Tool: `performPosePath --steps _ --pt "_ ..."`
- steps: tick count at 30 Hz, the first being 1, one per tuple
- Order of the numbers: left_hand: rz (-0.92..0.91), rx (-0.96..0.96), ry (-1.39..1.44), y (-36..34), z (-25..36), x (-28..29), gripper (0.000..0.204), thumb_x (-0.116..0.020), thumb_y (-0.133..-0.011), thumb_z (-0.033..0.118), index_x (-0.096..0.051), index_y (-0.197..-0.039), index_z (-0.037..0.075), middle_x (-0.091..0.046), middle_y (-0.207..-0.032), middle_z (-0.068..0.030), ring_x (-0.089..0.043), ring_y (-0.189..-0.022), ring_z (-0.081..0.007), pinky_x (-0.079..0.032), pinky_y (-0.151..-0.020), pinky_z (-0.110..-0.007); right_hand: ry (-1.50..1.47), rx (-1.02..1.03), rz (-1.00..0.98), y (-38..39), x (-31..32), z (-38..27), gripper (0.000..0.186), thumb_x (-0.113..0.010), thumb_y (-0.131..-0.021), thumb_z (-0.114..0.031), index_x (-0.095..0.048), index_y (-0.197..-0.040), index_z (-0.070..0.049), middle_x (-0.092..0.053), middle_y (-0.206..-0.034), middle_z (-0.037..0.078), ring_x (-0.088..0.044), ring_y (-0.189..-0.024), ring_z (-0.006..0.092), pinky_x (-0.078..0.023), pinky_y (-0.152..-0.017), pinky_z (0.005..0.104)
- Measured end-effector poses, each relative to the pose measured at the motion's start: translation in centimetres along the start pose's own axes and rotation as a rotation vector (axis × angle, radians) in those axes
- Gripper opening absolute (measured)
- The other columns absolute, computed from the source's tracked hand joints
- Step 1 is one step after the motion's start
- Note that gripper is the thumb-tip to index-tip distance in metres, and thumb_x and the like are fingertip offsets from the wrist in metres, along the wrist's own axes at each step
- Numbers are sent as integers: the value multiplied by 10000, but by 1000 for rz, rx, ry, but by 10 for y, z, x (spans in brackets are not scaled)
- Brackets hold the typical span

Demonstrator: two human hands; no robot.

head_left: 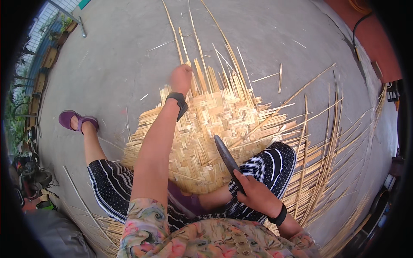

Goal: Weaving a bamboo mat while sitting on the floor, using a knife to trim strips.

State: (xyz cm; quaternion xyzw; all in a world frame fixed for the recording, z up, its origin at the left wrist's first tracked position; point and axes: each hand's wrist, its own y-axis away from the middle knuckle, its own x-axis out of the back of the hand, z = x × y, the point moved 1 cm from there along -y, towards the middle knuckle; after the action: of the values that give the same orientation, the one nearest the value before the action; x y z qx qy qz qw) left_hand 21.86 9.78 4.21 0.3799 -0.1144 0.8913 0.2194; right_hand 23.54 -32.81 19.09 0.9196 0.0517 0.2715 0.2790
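Here, our right hand [258,197] grips a dark tool [226,155] over the woven mat [206,116]. At its far edge is our left hand [180,79], whose grip we cannot tell.

Grey concrete floor [116,47] all round me, pale, even light on it. A red wall [371,41] at my 2 o'clock, black cable [355,31] curving down beside it. At my 10, brown planters [50,56] in a row; past them a white gridded surface [38,38], tile or mesh, I can't tell. Grey bulky cover [56,234] at my 8, its contents hidden.
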Motion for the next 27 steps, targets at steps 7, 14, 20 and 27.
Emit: performPosePath --steps 7,14,20,27 --pt "-105 61 -483 -72 11 -17 198 -668 -845 213 -744 -943 58 -720 -997 -176 -679 -977 -367 -549 -829 -445 112 36 -35 -17 -11 1 752 -673 -857 -183 -312 -1504 -56 -583 -970 232 -644 -754 402 -546 -658 458" --pt "-370 125 -363 -145 -23 -14 240 -722 -692 201 -759 -861 34 -732 -921 -189 -700 -886 -358 -549 -772 -395 15 80 -123 -26 -20 1 760 -676 -852 -196 -307 -1503 -64 -567 -943 230 -638 -699 390 -537 -601 465" --pt "-264 122 305 -120 9 -24 194 -721 -723 199 -659 -660 27 -633 -645 -93 -630 -636 -220 -493 -631 -355 49 5 -138 -32 -12 7 771 -680 -848 -198 -301 -1505 -64 -561 -958 225 -636 -699 383 -537 -607 462" --pt "-4 119 175 -99 -4 35 185 -726 -892 226 -681 -801 71 -627 -711 -1 -505 -580 -88 -410 -536 -251 106 112 -25 -30 -20 12 699 -634 -853 -180 -345 -1468 -14 -566 -987 271 -662 -696 397 -554 -583 451"
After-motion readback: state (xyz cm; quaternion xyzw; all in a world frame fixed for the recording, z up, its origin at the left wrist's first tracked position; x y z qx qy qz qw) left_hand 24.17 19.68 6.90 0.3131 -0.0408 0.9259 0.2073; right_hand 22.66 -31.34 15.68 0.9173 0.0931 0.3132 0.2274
